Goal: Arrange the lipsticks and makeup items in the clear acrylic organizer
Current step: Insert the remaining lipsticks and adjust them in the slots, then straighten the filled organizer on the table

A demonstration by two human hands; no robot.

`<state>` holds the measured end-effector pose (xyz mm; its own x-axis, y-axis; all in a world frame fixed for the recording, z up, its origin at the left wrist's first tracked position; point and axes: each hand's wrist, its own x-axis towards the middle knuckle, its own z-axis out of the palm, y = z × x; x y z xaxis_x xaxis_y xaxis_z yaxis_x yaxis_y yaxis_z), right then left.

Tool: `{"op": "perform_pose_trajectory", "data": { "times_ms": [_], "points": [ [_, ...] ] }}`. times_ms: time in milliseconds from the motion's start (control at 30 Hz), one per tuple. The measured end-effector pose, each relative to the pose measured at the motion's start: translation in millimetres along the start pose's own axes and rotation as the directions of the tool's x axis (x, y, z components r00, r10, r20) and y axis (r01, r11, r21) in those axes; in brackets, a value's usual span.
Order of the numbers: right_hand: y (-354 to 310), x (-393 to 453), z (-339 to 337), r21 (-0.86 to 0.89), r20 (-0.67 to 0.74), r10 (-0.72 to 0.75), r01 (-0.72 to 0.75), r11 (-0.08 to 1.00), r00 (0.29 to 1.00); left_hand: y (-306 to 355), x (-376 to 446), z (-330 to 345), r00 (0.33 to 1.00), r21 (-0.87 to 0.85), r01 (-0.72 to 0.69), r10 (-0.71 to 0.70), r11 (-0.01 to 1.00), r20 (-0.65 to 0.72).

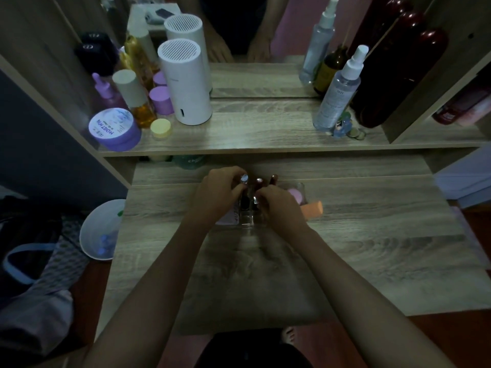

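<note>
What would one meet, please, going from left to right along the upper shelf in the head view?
Purple jar → yellow lid → white cylinder → clear spray bottle → dark red bottle.

Both hands meet over the clear acrylic organizer (pixel 248 221) on the wooden bench (pixel 372 235). The left hand (pixel 220 195) curls its fingers around a lipstick (pixel 244 179) with a shiny cap, while the right hand (pixel 279 208) pinches something small beside it; what it is cannot be told. Two dark red lipsticks (pixel 267 180) stand upright behind the hands. An orange sponge (pixel 313 208) lies just right of the organizer, near a pink puff (pixel 295 195).
</note>
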<state>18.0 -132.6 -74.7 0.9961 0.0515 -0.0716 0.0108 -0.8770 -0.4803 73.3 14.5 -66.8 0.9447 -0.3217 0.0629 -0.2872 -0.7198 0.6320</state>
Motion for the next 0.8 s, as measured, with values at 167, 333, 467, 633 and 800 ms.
{"op": "perform_pose_trajectory", "data": {
  "times_ms": [167, 333, 467, 633, 800],
  "points": [
    [0.4, 3.1, -3.0, -0.011, 0.027, -0.009, 0.009, 1.000, 1.000, 1.3, 0.2, -0.7, 1.000, 0.001, 0.001, -0.001, 1.000, 0.006],
    [1.0, 1.8, -3.1, -0.012, -0.004, 0.006, -0.006, 1.000, 1.000, 3.9, 1.4, 0.1, 0.999, -0.011, 0.026, -0.026, 1.000, 0.027],
    [2.3, -2.3, -8.6, -0.019, -0.086, -0.028, 0.026, 0.999, 0.996, 4.4, 0.0, -0.2, 0.999, -0.014, 0.027, -0.026, 1.000, 0.036],
    [11.3, -5.1, -37.9, 0.056, -0.213, -0.019, 0.032, 0.998, 0.977, -7.5, -5.7, -12.6, 0.999, -0.111, 0.054, -0.053, 0.992, 0.012],
    [49.8, -17.4, -66.3, 0.202, -0.367, 0.092, -0.018, 0.979, 0.926, -33.8, -24.1, -33.4, 0.976, -0.097, 0.166, -0.177, 0.981, -0.126]
  ]
}}
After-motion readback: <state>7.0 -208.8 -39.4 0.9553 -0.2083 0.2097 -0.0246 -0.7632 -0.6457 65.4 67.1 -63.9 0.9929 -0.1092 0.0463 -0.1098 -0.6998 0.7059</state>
